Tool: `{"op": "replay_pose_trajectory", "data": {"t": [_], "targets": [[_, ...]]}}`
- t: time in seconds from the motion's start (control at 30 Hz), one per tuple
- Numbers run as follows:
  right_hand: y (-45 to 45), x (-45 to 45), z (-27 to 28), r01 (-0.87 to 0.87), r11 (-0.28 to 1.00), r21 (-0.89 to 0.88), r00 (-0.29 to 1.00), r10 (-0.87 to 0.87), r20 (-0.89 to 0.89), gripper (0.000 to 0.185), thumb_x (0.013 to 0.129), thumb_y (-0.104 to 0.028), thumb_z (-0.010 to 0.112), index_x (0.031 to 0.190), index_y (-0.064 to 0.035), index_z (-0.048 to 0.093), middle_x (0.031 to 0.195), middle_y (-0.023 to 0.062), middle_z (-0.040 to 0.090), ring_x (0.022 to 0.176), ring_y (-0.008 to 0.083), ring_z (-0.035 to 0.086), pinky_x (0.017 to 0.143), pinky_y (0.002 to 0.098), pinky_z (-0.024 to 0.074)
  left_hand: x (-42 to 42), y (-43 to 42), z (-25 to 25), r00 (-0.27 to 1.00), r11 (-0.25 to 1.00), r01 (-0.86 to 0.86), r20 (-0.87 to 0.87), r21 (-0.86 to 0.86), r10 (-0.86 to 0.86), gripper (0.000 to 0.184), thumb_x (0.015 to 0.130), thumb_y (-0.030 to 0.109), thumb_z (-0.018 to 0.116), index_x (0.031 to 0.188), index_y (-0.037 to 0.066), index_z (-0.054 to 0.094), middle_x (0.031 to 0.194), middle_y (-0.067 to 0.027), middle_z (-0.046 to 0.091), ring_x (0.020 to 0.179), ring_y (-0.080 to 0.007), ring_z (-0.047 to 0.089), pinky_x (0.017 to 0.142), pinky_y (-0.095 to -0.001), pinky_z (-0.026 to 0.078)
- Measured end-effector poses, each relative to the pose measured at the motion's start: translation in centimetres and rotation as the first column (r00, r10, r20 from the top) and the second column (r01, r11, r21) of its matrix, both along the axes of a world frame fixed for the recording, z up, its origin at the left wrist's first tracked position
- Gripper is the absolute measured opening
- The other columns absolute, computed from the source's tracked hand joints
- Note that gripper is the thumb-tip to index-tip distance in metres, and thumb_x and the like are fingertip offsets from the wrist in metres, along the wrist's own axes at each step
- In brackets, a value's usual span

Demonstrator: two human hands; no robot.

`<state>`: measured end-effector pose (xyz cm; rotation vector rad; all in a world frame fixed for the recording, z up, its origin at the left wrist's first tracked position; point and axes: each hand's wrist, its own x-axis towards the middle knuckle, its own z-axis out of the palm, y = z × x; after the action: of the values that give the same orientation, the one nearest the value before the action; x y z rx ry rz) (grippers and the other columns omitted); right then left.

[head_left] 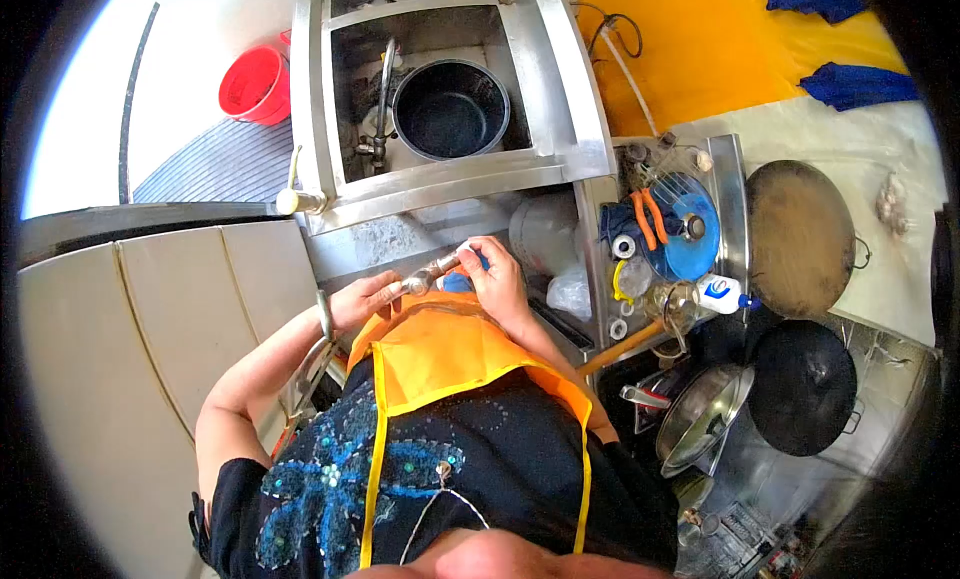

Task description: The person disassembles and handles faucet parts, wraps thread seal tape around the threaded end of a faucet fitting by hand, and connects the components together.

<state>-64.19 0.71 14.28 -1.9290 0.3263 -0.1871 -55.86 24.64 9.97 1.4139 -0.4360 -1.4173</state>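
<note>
A metal tap [425, 277] lies between my two hands, in front of the orange apron [450, 354]. My left hand [368, 299] is closed on its left end, thumb along the top. My right hand [497, 281] has its fingers closed at the other end, where a small whitish bit shows; I cannot make out what that is. Something blue shows just under the right fingers. Ahead stands the steel sink [425, 169], with a black basin [452, 109] in it and a curved faucet [384, 89] beside the basin.
A red bucket [254, 85] stands left of the sink. At right, a counter holds orange-handled pliers [648, 219], a blue plate [692, 229], a white bottle [718, 293] and a roll of tape [624, 246]. A pan [705, 419] and round lids [800, 234] sit farther right.
</note>
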Motion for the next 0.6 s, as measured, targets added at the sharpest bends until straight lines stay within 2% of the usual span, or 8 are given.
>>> {"op": "replay_pose_trajectory", "data": {"t": [0.13, 0.23, 0.3, 0.37, 0.43, 0.5, 0.57, 0.6], "targets": [[0.1, -0.1, -1.5, 0.038, 0.996, 0.079, 0.985, -0.025, -0.169, 0.024, 0.09, -0.025, 0.062, 0.09, -0.0005, 0.061, 0.077, 0.0099, 0.06, 0.058, 0.0175, 0.056, 0.055, 0.0308, 0.0435, -0.3, 0.7, -1.8, 0.85, 0.978, 0.186, 0.483, 0.095, -0.209, 0.047, 0.092, 0.022, 0.053, 0.134, 0.007, 0.042, 0.115, -0.015, 0.059, 0.104, -0.0285, 0.06, 0.09, -0.0376, 0.047], [-0.4, -0.5, -3.0, 0.059, 0.996, 0.071, 0.972, -0.041, -0.23, 0.026, 0.091, -0.025, 0.06, 0.089, 0.0001, 0.062, 0.078, 0.0107, 0.061, 0.066, 0.0199, 0.059, 0.062, 0.0316, 0.0459, 0.7, 2.5, -0.3, 0.719, 0.903, 0.31, 0.548, 0.297, -0.427, 0.05, 0.085, 0.03, 0.059, 0.127, 0.006, 0.048, 0.123, -0.0205, 0.055, 0.108, -0.0376, 0.056, 0.094, -0.0425, 0.045], [-0.3, -0.9, -3.8, 0.115, 0.992, 0.056, 0.981, -0.105, -0.161, 0.028, 0.09, -0.028, 0.062, 0.085, -0.0001, 0.062, 0.074, 0.009, 0.058, 0.051, 0.0163, 0.054, 0.049, 0.0298, 0.0426, 2.6, 3.1, 3.0, 0.506, 0.775, 0.229, 0.608, 0.589, -0.611, 0.053, 0.082, 0.03, 0.063, 0.126, 0.005, 0.049, 0.124, -0.0181, 0.054, 0.108, -0.0342, 0.057, 0.092, -0.0447, 0.045], [-1.2, -1.6, -7.0, 0.141, 0.986, -0.089, 0.983, -0.15, -0.106, 0.03, 0.091, -0.03, 0.061, 0.086, -0.0002, 0.063, 0.076, 0.0088, 0.059, 0.055, 0.0167, 0.055, 0.05, 0.0296, 0.0433, 2.8, 3.3, 8.0, 0.338, 0.925, -0.181, 0.904, 0.335, -0.261, 0.039, 0.084, 0.023, 0.062, 0.118, 0.004, 0.056, 0.115, -0.0169, 0.059, 0.101, -0.0313, 0.06, 0.086, -0.0428, 0.047], [-1.7, -1.9, -8.1, 0.19, 0.98, -0.061, 0.973, -0.196, -0.125, 0.032, 0.092, -0.031, 0.06, 0.087, -0.0004, 0.063, 0.076, 0.008, 0.059, 0.058, 0.0162, 0.056, 0.052, 0.0294, 0.0439, 1.1, 1.7, 12.3, 0.505, 0.939, -0.318, 0.815, -0.131, 0.285, 0.022, 0.085, 0.016, 0.06, 0.103, 0.003, 0.063, 0.104, -0.0151, 0.063, 0.094, -0.0294, 0.062, 0.082, -0.0388, 0.048], [-1.6, -1.5, -7.8, 0.272, 0.952, 0.142, 0.945, -0.236, -0.224, 0.032, 0.092, -0.032, 0.058, 0.089, -0.0007, 0.063, 0.076, 0.0066, 0.059, 0.06, 0.0149, 0.055, 0.053, 0.0293, 0.0442, -1.5, -0.3, 13.4, 0.724, 0.978, -0.199, 0.662, -0.069, 0.194, 0.018, 0.088, 0.017, 0.059, 0.083, 0.0, 0.063, 0.089, -0.0154, 0.064, 0.087, -0.0298, 0.062, 0.08, -0.0358, 0.049], [-1.5, -1.0, -7.3, 0.31, 0.899, 0.308, 0.94, -0.242, -0.24, 0.031, 0.093, -0.032, 0.057, 0.094, -0.0014, 0.063, 0.078, 0.0025, 0.059, 0.065, 0.0109, 0.053, 0.059, 0.0272, 0.0442, -3.3, -1.6, 8.5, 0.889, 0.997, -0.064, 0.456, 0.04, 0.039, 0.024, 0.091, 0.023, 0.059, 0.088, -0.001, 0.063, 0.083, -0.0114, 0.064, 0.081, -0.0233, 0.061, 0.076, -0.0319, 0.049], [-1.6, -0.8, -8.0, 0.322, 0.875, 0.36, 0.94, -0.251, -0.231, 0.031, 0.094, -0.032, 0.057, 0.096, -0.0014, 0.062, 0.081, 0.0017, 0.06, 0.07, 0.01, 0.053, 0.064, 0.0261, 0.0444, -3.6, -1.7, 5.0, 0.959, 0.978, -0.193, 0.228, 0.081, 0.17, 0.026, 0.092, 0.025, 0.059, 0.096, -0.001, 0.062, 0.084, -0.0094, 0.063, 0.08, -0.0193, 0.06, 0.075, -0.0298, 0.049]]}}
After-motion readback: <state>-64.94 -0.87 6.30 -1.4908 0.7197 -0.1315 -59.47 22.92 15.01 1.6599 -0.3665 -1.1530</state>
